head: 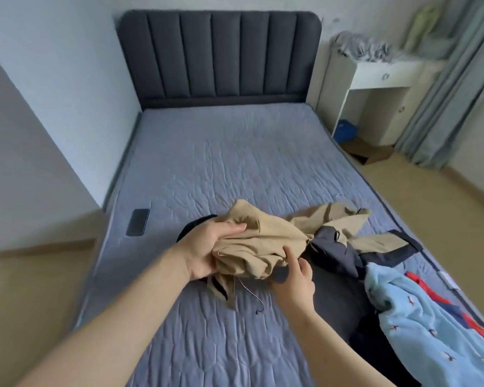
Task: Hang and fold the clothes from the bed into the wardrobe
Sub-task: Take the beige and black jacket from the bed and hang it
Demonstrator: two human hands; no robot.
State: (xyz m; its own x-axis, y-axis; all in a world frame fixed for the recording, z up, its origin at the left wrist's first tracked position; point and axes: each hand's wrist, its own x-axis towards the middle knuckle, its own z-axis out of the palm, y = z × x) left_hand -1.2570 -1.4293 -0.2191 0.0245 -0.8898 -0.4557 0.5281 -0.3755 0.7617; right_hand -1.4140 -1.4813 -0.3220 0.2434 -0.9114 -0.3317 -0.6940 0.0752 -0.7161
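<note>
Single head-worn wide-angle view, aimed forward and down along the bed [235, 152].
The bed was looked over from above its foot end, with the headboard [218, 54] faced at the top of the frame. The left hand [207, 247] and right hand [294, 280], on a beige garment [263, 244], were caught close beneath the lens, the forearms entering from the lower edge. Walls and floor [419, 196] were bowed outward at the sides.

We've got the phone [137, 222] lying on the mattress [221, 152] near its left edge, headboard [218, 54] at the far end. Bunched garment [263, 247] sits mid-bed, held btwn our left hand [204, 252] & right hand [294, 277]; fleece garment [430, 325] to its right at the near edge. Desk [375, 76] stands right of the bed, curtain [444, 93] right of that.
</note>
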